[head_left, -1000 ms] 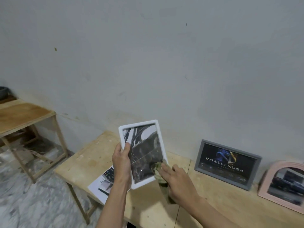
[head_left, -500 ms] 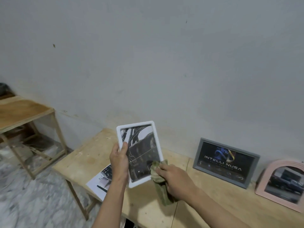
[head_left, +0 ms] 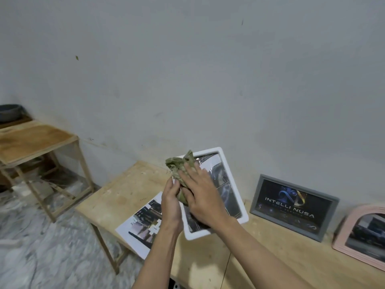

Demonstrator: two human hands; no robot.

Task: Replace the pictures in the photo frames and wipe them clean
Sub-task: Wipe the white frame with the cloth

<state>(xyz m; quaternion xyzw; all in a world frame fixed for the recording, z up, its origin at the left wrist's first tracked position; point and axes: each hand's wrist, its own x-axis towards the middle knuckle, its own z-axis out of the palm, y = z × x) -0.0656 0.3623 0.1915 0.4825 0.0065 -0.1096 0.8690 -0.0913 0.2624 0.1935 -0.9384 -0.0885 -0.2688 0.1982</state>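
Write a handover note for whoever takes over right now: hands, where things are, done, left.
Left hand: grips the left edge of the white frame, held tilted above the table.
Right hand: fingers straight, presses the green cloth on the frame's glass near its top left.
Grey frame and pink arched frame lean against the wall, each with a picture in it.
A loose print lies on the table under the left wrist.
Done: white frame holds a picture; wiping is under way.
Left: finish wiping it and set it down. I cannot tell if the other two have been wiped.
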